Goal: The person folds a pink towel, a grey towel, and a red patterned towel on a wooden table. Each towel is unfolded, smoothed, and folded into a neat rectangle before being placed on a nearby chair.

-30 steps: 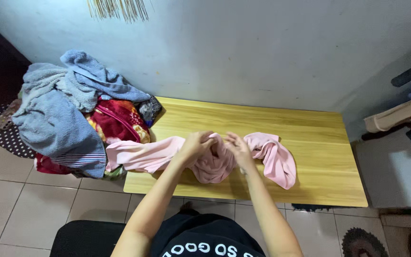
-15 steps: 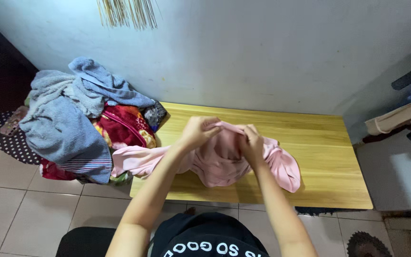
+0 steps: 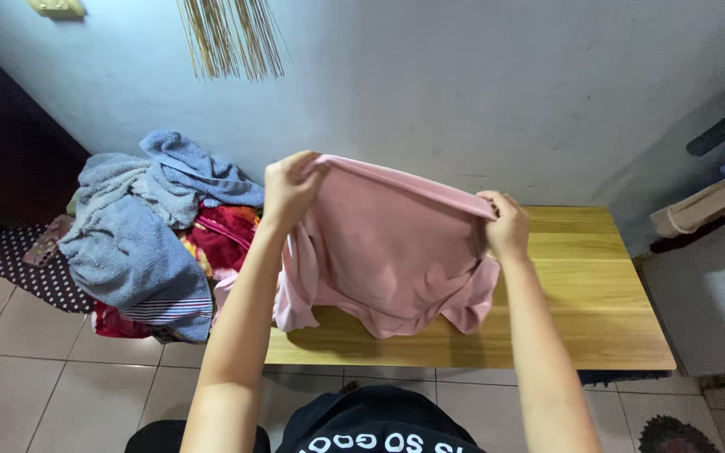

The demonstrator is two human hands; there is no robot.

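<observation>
I hold a pink garment up over the low wooden table, stretched wide between both hands. My left hand grips its upper left edge and my right hand grips its upper right edge. The cloth hangs down in front of me, and its lower folds and a sleeve droop to the tabletop. The garment hides the middle of the table.
A heap of laundry sits left of the table: light blue towels over a red patterned blanket. A pale wall rises behind, with a bundle of thin sticks hanging on it. Clothes lie at the right edge. The floor is tiled.
Both hands lifted the pink garment off the table and moved apart, spreading it wide. A second ago it lay bunched on the tabletop with my hands close together.
</observation>
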